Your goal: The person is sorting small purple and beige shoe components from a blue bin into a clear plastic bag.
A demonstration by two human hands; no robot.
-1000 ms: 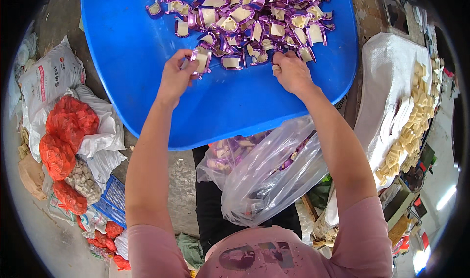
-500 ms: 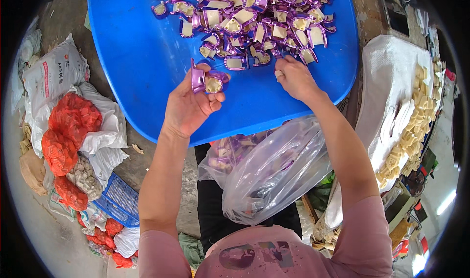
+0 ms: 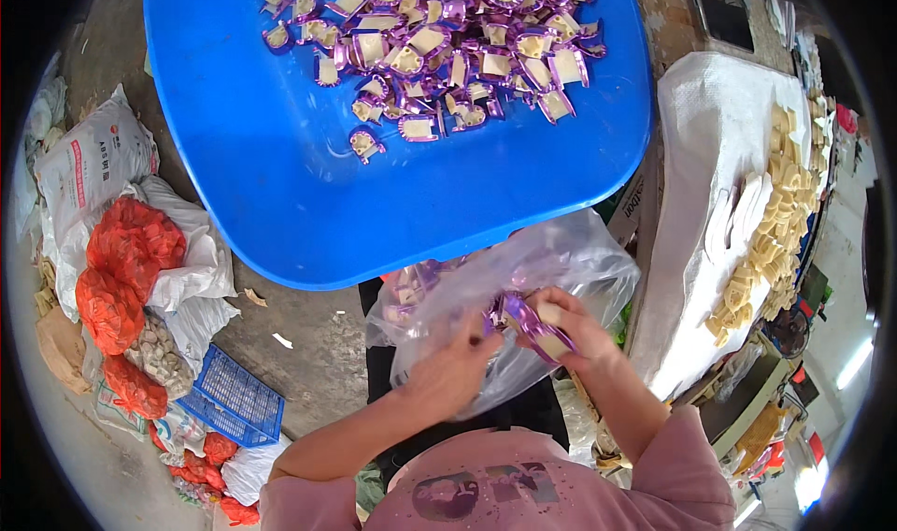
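Purple-wrapped sweets [image 3: 528, 321] pinched in my right hand [image 3: 570, 339] at the mouth of the clear plastic bag [image 3: 561, 260], left hand [image 3: 448, 372] gripping the bag's edge, some sweets already bagged, most of the pile [image 3: 448, 35] left on the blue tray [image 3: 280, 185]

Pink short-sleeved shirt [image 3: 523, 489], dark chest print
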